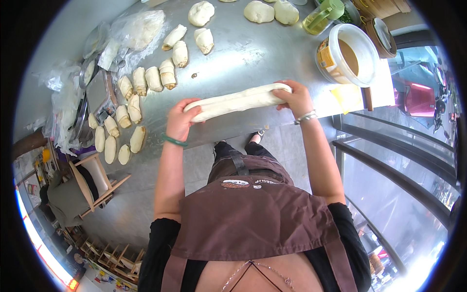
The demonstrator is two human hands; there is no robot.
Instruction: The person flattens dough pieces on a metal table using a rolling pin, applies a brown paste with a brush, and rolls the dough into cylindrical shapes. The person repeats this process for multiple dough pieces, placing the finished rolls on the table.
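Note:
A long strip of white dough [239, 100] stretches between my two hands above the front of a steel worktable [233, 65]. My left hand [183, 116] grips its left end, thumb on top. At the right end, my right hand [294, 95] pinches the dough with the thumb over it and fingers beneath. The strip slants slightly, its right end farther from me. Whether its middle touches the table cannot be told. Left of my hands lie several rolled dough pieces [153, 79], some with brown filling at their ends. Smooth dough pieces [110, 149] rest nearer the table's front left.
Dough balls [259, 12] sit at the back. A plastic tub [359, 58] with tan contents stands right, near a green-lidded oil jug [323, 16] and a wooden handle [367, 98]. Plastic bags [142, 29] and a metal scraper [98, 91] occupy the left. A chair [95, 179] stands lower left.

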